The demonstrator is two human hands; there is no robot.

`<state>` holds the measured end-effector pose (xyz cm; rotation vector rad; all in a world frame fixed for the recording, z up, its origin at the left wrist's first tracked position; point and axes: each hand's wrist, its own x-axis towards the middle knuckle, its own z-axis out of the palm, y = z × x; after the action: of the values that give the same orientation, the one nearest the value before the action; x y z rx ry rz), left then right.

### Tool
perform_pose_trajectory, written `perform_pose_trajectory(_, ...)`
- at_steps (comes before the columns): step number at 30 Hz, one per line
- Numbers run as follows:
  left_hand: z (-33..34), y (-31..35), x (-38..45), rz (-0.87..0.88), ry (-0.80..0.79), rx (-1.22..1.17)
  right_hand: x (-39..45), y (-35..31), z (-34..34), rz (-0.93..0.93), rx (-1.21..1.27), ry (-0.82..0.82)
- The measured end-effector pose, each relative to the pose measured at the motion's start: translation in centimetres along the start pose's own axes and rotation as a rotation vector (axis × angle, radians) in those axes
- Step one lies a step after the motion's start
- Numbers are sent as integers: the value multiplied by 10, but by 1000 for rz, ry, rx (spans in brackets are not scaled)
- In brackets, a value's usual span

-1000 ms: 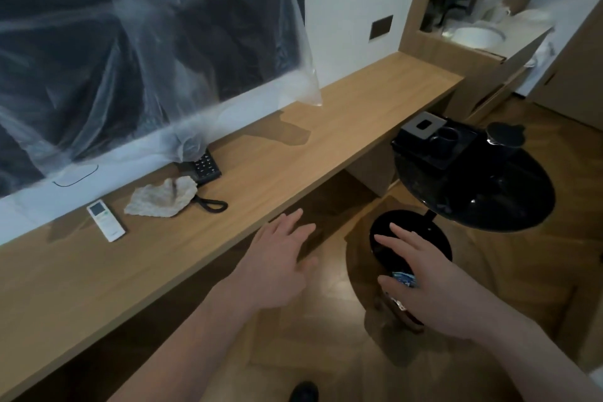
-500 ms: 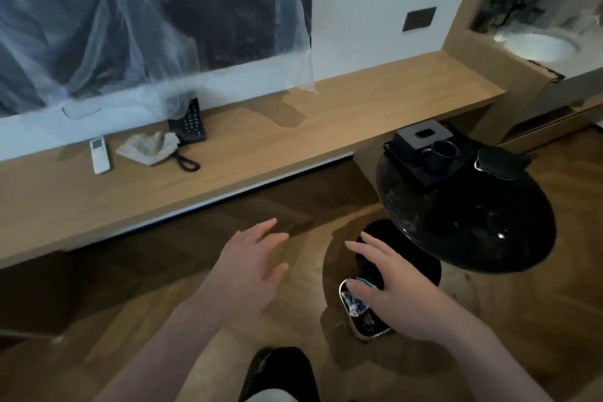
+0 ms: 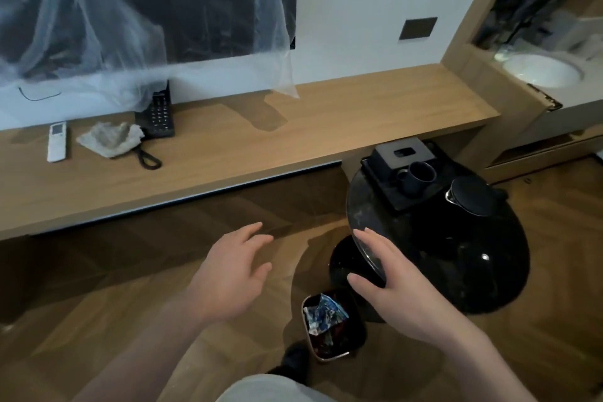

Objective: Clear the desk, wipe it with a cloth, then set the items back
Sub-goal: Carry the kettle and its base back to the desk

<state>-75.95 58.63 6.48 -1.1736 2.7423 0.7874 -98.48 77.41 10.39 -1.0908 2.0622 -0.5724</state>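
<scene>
The long wooden desk (image 3: pixel 293 137) runs along the wall. On its left part lie a white remote (image 3: pixel 57 141), a crumpled pale cloth (image 3: pixel 109 139) and a black telephone (image 3: pixel 159 116) with a coiled cord. A round black side table (image 3: pixel 456 258) at the right carries a black tray (image 3: pixel 408 202) with a dark box (image 3: pixel 404 153), a dark mug (image 3: pixel 418 175) and a black kettle (image 3: pixel 471 196). My left hand (image 3: pixel 231 277) hovers over the floor with fingers spread, holding nothing. My right hand (image 3: pixel 394 284) is open, fingers by the side table's near rim.
A small bin (image 3: pixel 332 326) with crumpled wrappers stands on the wooden floor between my hands. Clear plastic sheeting (image 3: pixel 130 26) hangs over a dark screen above the desk. A white basin (image 3: pixel 541 70) sits in a wooden unit at the right.
The view has pulled back from the desk. Both hands came away from the desk edge and now hang lower over the floor; the right one has risen from the bin to the side table's rim.
</scene>
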Motion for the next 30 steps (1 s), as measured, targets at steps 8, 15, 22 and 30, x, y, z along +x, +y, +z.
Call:
perform_pose_trajectory(8, 38, 92, 82, 176, -131, 30, 22, 65, -60, 77, 97, 180)
perform_pose_trajectory(15, 75, 123, 109, 66, -131, -22, 48, 141, -109, 19, 177, 317)
perform_pose_trajectory(22, 116, 164, 116, -224, -68, -56, 97, 238, -183, -37, 100, 298)
perform_pose_trajectory(30, 166, 256, 120, -383, 117, -274, 171, 324, -258, 129, -126, 139)
